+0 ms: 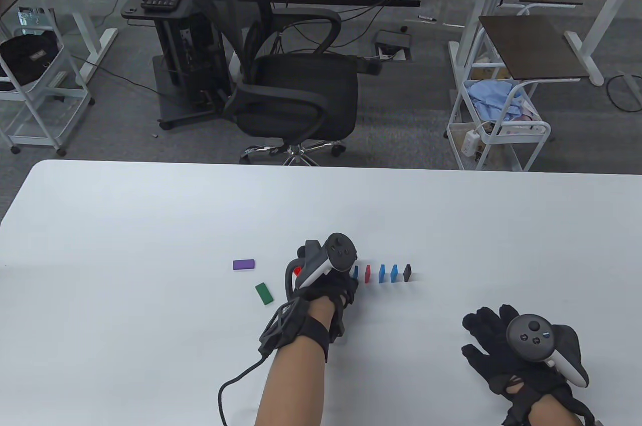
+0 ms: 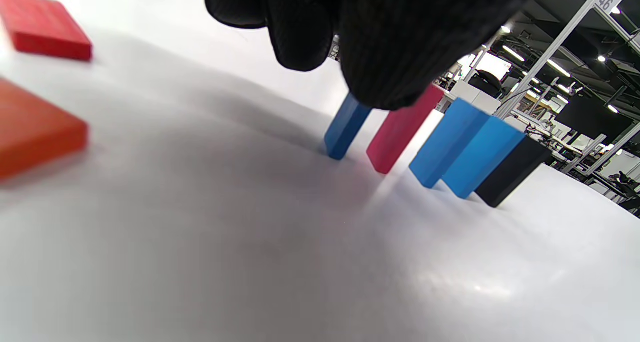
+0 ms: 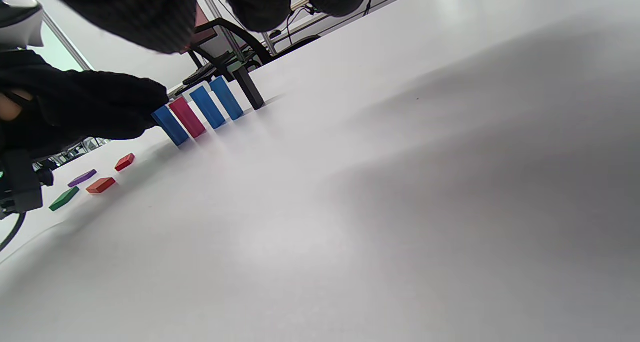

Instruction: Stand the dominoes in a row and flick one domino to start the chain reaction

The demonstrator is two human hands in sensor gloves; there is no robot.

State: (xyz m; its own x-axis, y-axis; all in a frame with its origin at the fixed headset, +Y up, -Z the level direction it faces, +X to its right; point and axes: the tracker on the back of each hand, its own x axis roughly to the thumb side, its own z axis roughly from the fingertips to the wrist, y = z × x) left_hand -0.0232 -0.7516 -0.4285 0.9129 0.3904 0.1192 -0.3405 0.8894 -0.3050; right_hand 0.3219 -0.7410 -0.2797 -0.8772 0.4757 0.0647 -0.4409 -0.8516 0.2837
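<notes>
Five dominoes stand in a row on the white table (image 1: pixel 150 225): dark blue (image 1: pixel 355 273), red (image 1: pixel 367 274), blue (image 1: pixel 382 273), blue (image 1: pixel 394 272) and black (image 1: pixel 407 273). My left hand (image 1: pixel 346 285) is at the row's left end. Its fingertips (image 2: pixel 380 76) cover the top of the dark blue domino (image 2: pixel 345 129) and hold it upright, close to the red one (image 2: pixel 400 131). My right hand (image 1: pixel 484 333) lies flat on the table to the lower right, fingers spread, well away from the row.
Loose dominoes lie flat left of the row: purple (image 1: pixel 244 264), green (image 1: pixel 264 293), red (image 3: pixel 125 161) and orange (image 3: pixel 100 185), the last two mostly hidden under my left hand in the table view. An office chair (image 1: pixel 296 90) stands beyond the table's far edge.
</notes>
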